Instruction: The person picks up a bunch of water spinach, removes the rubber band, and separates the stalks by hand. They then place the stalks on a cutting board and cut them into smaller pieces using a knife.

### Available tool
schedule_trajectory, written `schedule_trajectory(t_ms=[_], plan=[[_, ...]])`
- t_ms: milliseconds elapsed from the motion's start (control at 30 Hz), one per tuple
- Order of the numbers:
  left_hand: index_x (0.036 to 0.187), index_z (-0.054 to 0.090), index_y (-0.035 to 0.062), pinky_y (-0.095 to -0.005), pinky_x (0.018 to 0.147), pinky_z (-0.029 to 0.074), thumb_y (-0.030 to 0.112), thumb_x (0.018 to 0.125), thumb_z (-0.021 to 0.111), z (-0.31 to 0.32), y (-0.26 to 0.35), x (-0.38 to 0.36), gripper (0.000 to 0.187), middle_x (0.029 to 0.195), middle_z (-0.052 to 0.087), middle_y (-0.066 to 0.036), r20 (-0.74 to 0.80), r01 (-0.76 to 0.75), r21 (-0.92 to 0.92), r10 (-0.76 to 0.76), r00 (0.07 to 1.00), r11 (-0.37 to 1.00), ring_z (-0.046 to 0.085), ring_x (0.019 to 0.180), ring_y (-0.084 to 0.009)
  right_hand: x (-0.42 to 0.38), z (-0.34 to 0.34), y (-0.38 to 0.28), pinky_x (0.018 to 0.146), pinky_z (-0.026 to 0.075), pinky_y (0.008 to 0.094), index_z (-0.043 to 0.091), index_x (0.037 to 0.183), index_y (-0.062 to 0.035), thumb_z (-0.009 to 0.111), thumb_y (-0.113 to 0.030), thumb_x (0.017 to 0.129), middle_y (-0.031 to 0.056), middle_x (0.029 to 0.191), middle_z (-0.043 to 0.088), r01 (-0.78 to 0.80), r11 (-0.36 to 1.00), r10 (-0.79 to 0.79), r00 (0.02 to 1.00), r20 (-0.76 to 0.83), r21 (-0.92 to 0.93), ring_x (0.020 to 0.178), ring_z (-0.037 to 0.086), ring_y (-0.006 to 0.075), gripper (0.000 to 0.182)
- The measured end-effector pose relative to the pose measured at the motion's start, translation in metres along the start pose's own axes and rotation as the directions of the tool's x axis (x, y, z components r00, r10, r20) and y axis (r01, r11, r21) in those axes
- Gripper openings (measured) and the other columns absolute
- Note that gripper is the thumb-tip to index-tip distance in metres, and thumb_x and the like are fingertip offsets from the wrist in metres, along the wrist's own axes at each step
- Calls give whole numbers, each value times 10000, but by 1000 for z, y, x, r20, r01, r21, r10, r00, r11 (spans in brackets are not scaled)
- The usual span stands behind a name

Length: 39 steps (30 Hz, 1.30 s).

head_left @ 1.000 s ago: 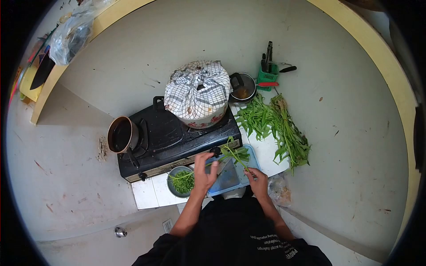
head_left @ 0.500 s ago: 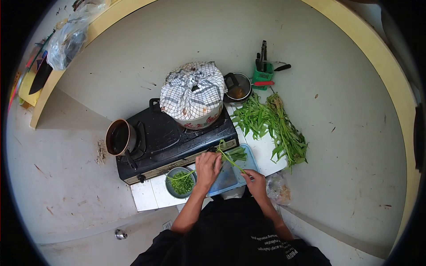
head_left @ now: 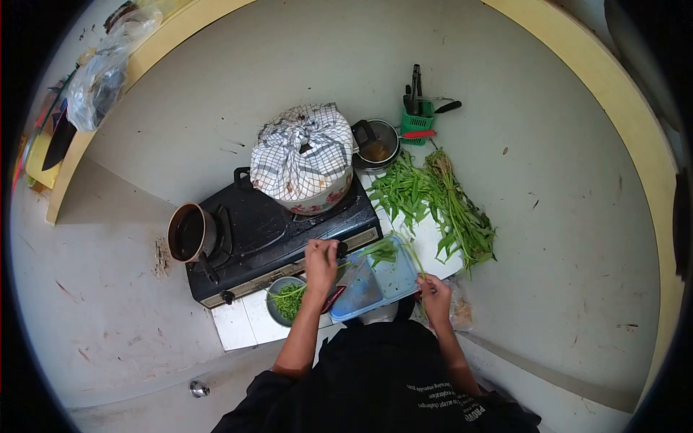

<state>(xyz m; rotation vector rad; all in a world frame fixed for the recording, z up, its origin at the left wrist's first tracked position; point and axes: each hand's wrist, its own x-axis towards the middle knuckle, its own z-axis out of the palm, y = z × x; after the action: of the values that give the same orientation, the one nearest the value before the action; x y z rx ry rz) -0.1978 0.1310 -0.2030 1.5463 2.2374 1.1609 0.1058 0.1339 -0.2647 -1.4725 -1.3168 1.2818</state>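
Note:
My right hand [head_left: 434,294] pinches a long green vegetable stalk [head_left: 418,258] at the right edge of a blue tray [head_left: 348,312]. The stalk stands nearly in line with my forearm. Over the tray's left side and close to the stove front, my left hand [head_left: 320,265] is closed; whatever lies in its fingers is too small to make out. Leafy green pieces [head_left: 382,250] lie at the tray's far end. Left of my left forearm, a grey bowl [head_left: 270,311] holds chopped greens [head_left: 289,299]. A dark red handle-like thing [head_left: 333,299] shows between bowl and tray.
Behind the tray stands a black two-burner stove [head_left: 263,229], with a cloth-wrapped pot [head_left: 307,162] and a small saucepan [head_left: 191,232] on it. A bundle of leafy greens [head_left: 462,216] lies at the right, near a lidded pan [head_left: 379,148] and a green utensil basket [head_left: 416,128].
My hands have moved apart. The stalk that stretched between them now swings upright in my right hand, and my left hand has moved up and left. The view has shifted slightly.

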Motion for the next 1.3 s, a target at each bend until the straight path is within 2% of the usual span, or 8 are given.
schedule_trajectory(t_ms=[100, 333, 433, 633, 733, 833, 1067, 1300], plan=[[995, 733, -8, -425, 862, 496, 66, 912, 619, 45, -13, -11, 159, 986, 680, -213, 145, -2, -145, 23, 989, 989, 635, 909, -363, 6, -6, 0, 684, 539, 248, 711, 1107, 18, 673, -102, 939, 83, 888, 742, 39, 993, -32, 997, -66, 115, 749, 677, 105, 210], [1177, 681, 0, -443, 901, 510, 48, 922, 583, 96, 12, -8, 277, 1057, 675, -233, 352, -17, -191, 84, 932, 981, 648, 984, -418, 2, -7, -8, 711, 559, 253, 697, 1128, 31, 654, -93, 950, 100, 908, 743, 33, 992, -29, 999, -41, 118, 770, 689, 114, 221], [1182, 681, 11, -442, 915, 509, 51, 922, 585, 98, 16, -6, 280, 1052, 681, -230, 366, -67, -215, 144, 919, 974, 654, 993, -419, -1, -6, -4, 723, 570, 263, 696, 1121, 40, 649, -85, 951, 106, 910, 742, 51, 994, -48, 998, -38, 95, 785, 698, 122, 216], [1138, 692, 19, -367, 833, 537, 85, 918, 628, 71, 41, 5, 239, 951, 701, -160, 263, 51, -352, 46, 964, 934, 685, 889, -315, -7, -6, -10, 724, 576, 269, 700, 1100, 46, 649, -79, 949, 108, 907, 743, 15, 996, -11, 999, -46, 91, 774, 702, 128, 202], [1117, 701, 28, -348, 768, 534, 114, 912, 659, 55, 64, 3, 226, 897, 685, -133, 230, -85, -437, 202, 952, 895, 667, 804, -265, -8, -3, -8, 712, 572, 269, 701, 1093, 47, 651, -79, 949, 108, 908, 743, 8, 997, -5, 999, -34, 78, 762, 700, 129, 197], [1106, 709, 37, -364, 732, 525, 127, 902, 682, 55, 78, -4, 225, 863, 664, -121, 346, -69, -320, 184, 920, 945, 650, 764, -253, -6, 0, -10, 700, 566, 269, 702, 1090, 46, 653, -82, 950, 108, 909, 743, -8, 997, 9, 1000, -9, 72, 758, 698, 129, 195], [1025, 717, 32, -393, 751, 511, 110, 906, 674, 80, 49, -10, 149, 896, 649, -133, 187, -195, -259, 247, 951, 946, 648, 835, -292, -6, 6, -14, 656, 532, 239, 706, 1116, 10, 672, -124, 951, 81, 904, 743, 34, 992, -36, 999, 21, 123, 717, 660, 99, 215], [967, 715, 25, -398, 782, 517, 87, 893, 667, 72, 37, 0, 107, 901, 656, -130, 168, -129, -170, 157, 973, 977, 647, 863, -309, -8, 3, -21, 717, 564, 271, 705, 1089, 37, 649, -80, 944, 100, 913, 745, -4, 1000, 3, 995, 95, 8, 769, 697, 125, 194]])
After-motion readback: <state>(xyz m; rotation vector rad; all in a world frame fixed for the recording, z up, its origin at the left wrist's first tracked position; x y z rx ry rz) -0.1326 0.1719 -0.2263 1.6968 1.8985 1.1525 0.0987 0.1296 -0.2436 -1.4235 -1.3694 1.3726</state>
